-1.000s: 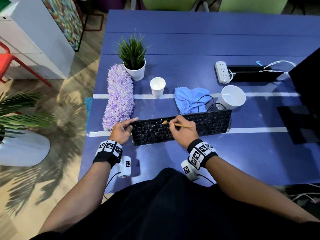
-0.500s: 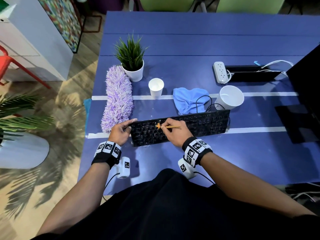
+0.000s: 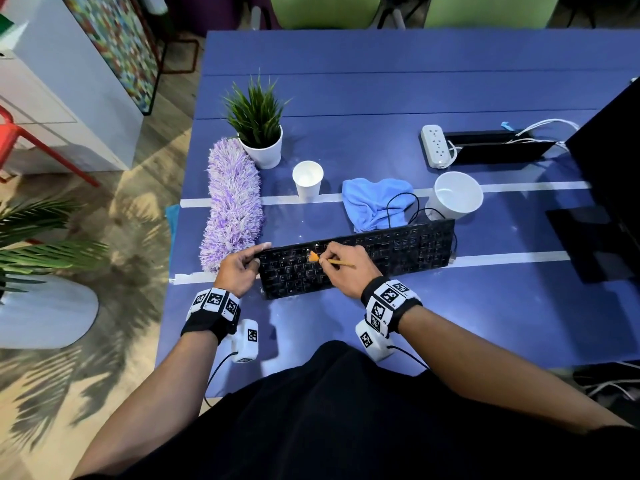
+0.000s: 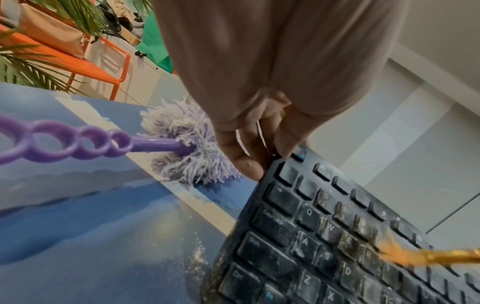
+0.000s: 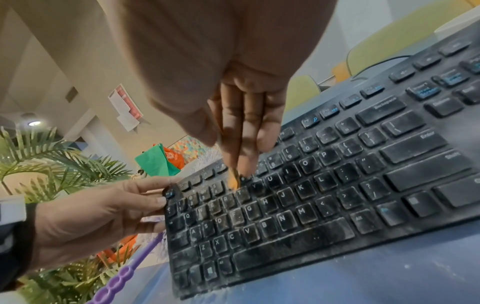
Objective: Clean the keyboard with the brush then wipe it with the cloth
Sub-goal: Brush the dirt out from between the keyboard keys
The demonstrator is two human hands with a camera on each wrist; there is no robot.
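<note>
- Keyboard (image 3: 356,258), black and dusty, lies slanted on the blue table (image 3: 381,81) right in front of me, its right end farther from me than its left.
- My left hand (image 3: 239,270) grips the keyboard's far left corner: the fingers (image 4: 288,142) curl over the top edge, the thumb presses the left side.
- My right hand (image 3: 348,268) pinches the thin brush (image 3: 330,260) like a pen, thumb against the fingers (image 5: 244,131), closed tight round the handle.
- The orange bristles touch the keys in the upper rows of the left half, around R and T as the right wrist view shows it; they are blurred in the left wrist view.
- Grey dust coats the keycaps, thickest on the letter rows, and pale crumbs lie on the table by the keyboard's near left corner.
- The blue cloth (image 3: 375,202) sits crumpled just behind the keyboard's middle, with the black cable (image 3: 403,206) looping over it.
- A purple duster (image 3: 233,202) lies left of the keyboard, its fluffy end just beside my left hand.
- Behind stand a small potted plant (image 3: 258,128), a paper cup (image 3: 307,180) and a white bowl (image 3: 455,195); a power strip (image 3: 434,145) lies farther back on the right.
</note>
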